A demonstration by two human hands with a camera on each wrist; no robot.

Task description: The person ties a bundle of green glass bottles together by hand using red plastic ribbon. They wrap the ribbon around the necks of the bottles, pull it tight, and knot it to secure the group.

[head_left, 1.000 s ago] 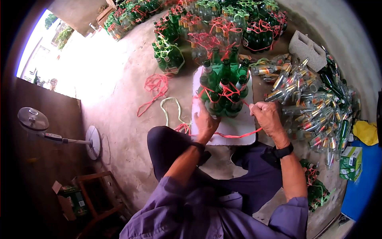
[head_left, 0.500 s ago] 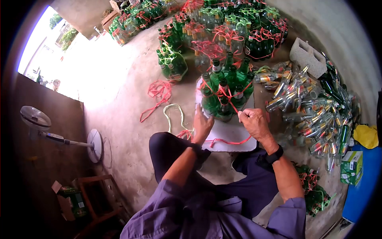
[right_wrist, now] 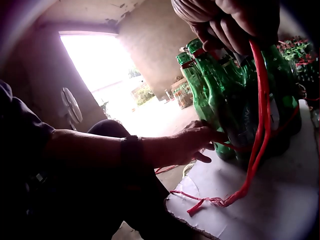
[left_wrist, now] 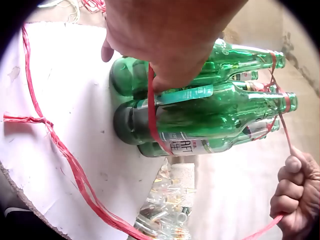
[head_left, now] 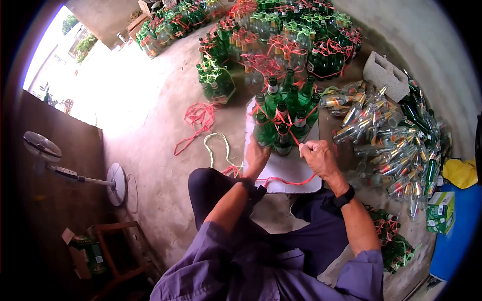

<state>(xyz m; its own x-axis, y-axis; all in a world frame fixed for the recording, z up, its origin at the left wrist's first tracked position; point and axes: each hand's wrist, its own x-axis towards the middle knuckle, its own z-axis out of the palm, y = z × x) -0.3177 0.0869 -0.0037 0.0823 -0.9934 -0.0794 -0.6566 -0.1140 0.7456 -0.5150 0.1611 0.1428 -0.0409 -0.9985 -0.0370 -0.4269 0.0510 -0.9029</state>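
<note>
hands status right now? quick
Left hand: open, fingers pressing against the green bottles.
Right hand: closed, gripping the red string.

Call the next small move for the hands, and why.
Probably pull the string tight with the right hand while the left hand braces the bottles. The string already rings the bodies and necks, the right hand grips the run from the necks, and its tail lies slack on the board.
</note>
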